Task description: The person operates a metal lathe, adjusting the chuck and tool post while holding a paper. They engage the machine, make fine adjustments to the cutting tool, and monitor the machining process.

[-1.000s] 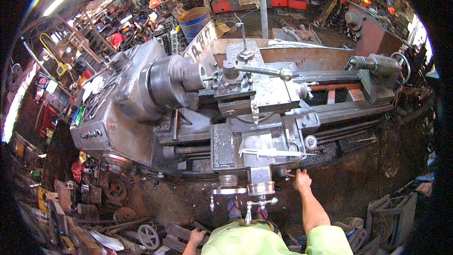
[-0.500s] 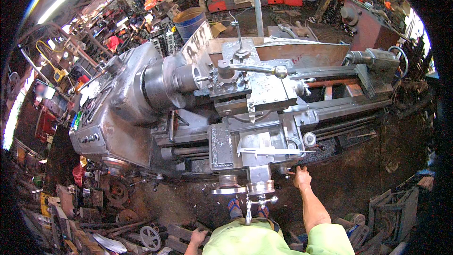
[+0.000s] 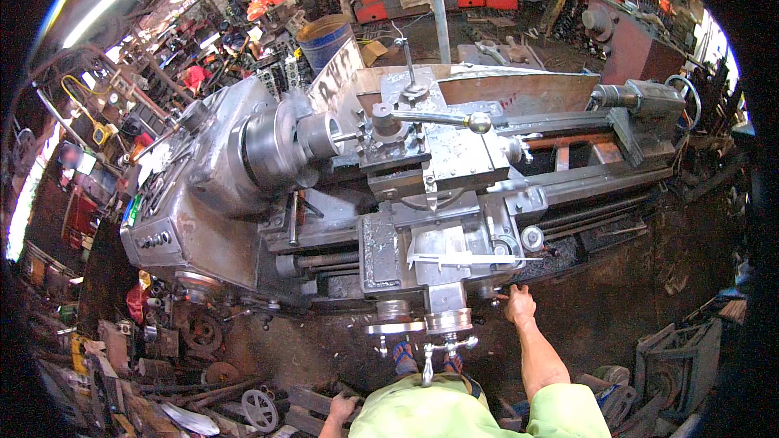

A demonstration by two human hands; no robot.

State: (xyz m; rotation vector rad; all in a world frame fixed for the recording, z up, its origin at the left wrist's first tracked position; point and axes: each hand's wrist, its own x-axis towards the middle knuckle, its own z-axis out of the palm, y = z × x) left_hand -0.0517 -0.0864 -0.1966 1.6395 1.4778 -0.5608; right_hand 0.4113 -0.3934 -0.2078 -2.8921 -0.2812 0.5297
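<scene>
A large metal lathe (image 3: 199, 223) fills the middle in front of me. Its chuck (image 3: 272, 144) is smeared by spinning and holds a bored cylindrical workpiece (image 3: 318, 138). A tool post (image 3: 393, 142) stands on the carriage, with a boring bar (image 3: 347, 137) pointing at the workpiece's bore. My right hand (image 3: 520, 305) reaches to the apron's right end, fingers closed at a small lever (image 3: 496, 300). My left hand (image 3: 342, 406) hangs low beside my body, its fingers partly curled and hard to make out. White vernier calipers (image 3: 462, 259) lie across the cross slide.
Two controls, a handwheel (image 3: 394, 328) and a crank handle (image 3: 428, 361), jut toward me. The tailstock (image 3: 641, 101) sits at the right end of the bed. Scrap parts and a spoked wheel (image 3: 259, 410) lie lower left; a blue drum (image 3: 324, 40) stands behind the lathe.
The handwheel's small handle now shows at its lower left, where it did not before. The chuck keeps spinning. Both hands stay where they were.
</scene>
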